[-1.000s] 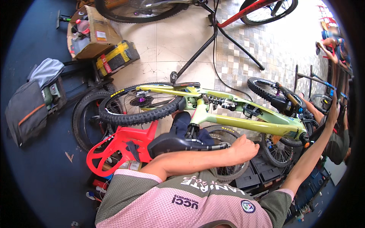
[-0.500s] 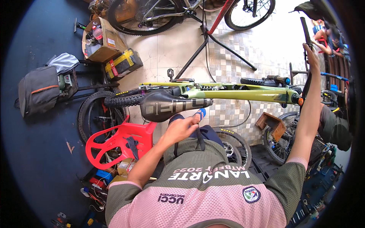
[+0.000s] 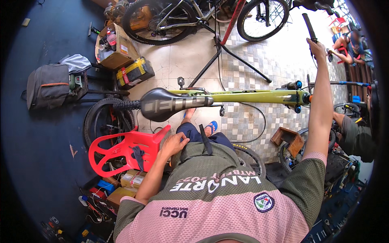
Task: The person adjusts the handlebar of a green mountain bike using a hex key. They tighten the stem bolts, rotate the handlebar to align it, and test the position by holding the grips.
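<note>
A green mountain bike [image 3: 251,96] stands across in front of me, with its black saddle [image 3: 160,106] to the left and its front end to the right. My right hand [image 3: 317,50] is closed around the handlebar, just inside the black grip [image 3: 308,26]. The forearm hides much of the bar. My left hand [image 3: 175,145] hangs near my waist, below the saddle and apart from it. Its fingers are loosely bent, a little apart, and nothing shows in them.
A red plastic chair [image 3: 152,152] stands at the left, near a grey backpack [image 3: 48,87]. Beyond are a cardboard box [image 3: 115,56], a black repair stand [image 3: 247,67] and another bike [image 3: 178,18]. A rusty metal box [image 3: 293,146] lies at the right, near another person [image 3: 354,135].
The bike has tipped more upright, and its saddle and front end have shifted left. My left hand has moved left and down, away from the saddle. My right hand has moved left with the handlebar.
</note>
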Demonstrator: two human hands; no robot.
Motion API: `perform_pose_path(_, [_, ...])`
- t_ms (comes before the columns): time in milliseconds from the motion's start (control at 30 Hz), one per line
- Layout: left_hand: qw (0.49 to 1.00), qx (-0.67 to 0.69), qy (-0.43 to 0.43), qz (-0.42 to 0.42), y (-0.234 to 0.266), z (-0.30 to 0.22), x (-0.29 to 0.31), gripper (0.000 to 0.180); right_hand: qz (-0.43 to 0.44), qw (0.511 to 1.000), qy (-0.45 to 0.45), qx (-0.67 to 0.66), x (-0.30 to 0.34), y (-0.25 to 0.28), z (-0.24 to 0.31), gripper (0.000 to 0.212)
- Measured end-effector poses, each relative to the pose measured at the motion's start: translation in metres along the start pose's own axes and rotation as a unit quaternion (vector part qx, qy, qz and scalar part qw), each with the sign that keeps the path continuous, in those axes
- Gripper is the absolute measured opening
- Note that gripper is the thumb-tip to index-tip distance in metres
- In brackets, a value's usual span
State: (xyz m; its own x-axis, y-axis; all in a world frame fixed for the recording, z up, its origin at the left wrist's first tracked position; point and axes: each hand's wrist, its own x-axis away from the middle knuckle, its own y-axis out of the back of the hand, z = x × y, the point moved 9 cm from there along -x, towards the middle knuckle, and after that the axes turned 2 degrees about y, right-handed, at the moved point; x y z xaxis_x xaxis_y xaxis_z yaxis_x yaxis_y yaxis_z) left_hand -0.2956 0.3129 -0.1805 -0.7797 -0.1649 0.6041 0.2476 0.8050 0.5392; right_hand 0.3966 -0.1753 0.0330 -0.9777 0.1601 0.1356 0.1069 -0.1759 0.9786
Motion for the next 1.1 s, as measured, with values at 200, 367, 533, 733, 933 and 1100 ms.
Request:
perform_pose_path(200, [0.998, -0.012, -0.06, 0.026, 0.01, -0.04, 0.005, 0.035, -0.025, 0.998, -0.043, 0.042, 0.002, -0.007, 0.004, 0.073])
perform_pose_path(367, [0.976, 0.011, -0.199, 0.092, 0.05, -0.161, 0.019, 0.034, -0.027, 0.998, -0.035, 0.053, 0.001, -0.007, 0.005, 0.073])
perform_pose_path(533, [0.899, -0.128, -0.388, 0.158, 0.073, -0.293, 0.029, 0.033, -0.031, 0.996, -0.019, 0.085, 0.001, -0.005, 0.008, 0.076])
perform_pose_path(733, [0.824, -0.128, -0.501, 0.233, 0.05, -0.387, 0.013, 0.037, -0.074, 0.995, 0.047, 0.039, 0.016, 0.001, 0.019, 0.071])
perform_pose_path(933, [0.827, -0.064, -0.481, 0.283, 0.035, -0.367, -0.041, 0.036, -0.056, 0.997, 0.024, -0.04, 0.013, -0.002, -0.02, 0.075])
perform_pose_path(1100, [0.857, -0.058, -0.474, 0.196, 0.031, -0.356, -0.069, 0.033, -0.056, 0.995, 0.023, -0.083, 0.001, -0.004, -0.046, 0.062])
